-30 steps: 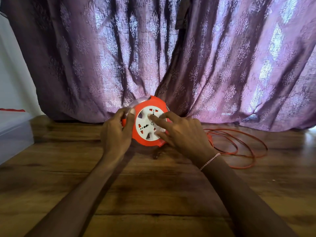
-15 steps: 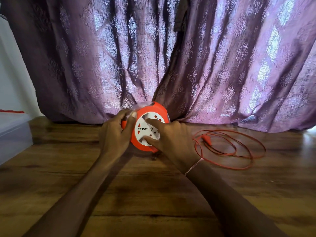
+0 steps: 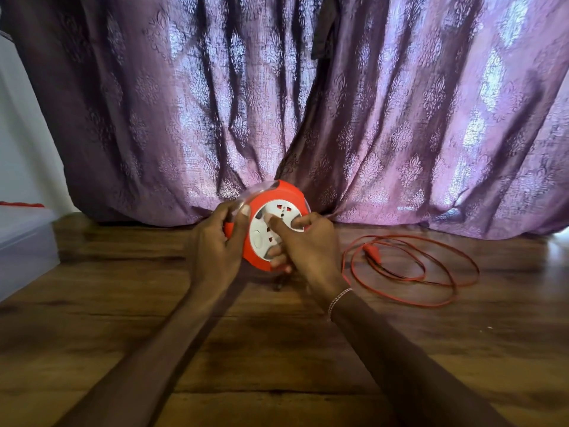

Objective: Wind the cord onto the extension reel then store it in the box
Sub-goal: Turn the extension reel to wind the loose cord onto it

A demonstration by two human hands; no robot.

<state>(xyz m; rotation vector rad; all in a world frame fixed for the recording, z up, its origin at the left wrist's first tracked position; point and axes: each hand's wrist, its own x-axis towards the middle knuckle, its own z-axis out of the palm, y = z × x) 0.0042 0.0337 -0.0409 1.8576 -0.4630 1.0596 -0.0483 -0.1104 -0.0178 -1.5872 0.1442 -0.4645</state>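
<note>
Figure: One orange extension reel (image 3: 286,194) stands on edge on the wooden floor (image 3: 277,349). Two hands hold it: the left hand (image 3: 215,245) grips the rim, and the right hand (image 3: 309,246) curls onto the white socket face. One loose red cord (image 3: 372,253) lies coiled to the right. One box (image 3: 24,241) sits far left.

One head-worn wide-angle view faces forward and down toward the curtain (image 3: 400,118), the reel (image 3: 288,192) near, just before it.
</note>
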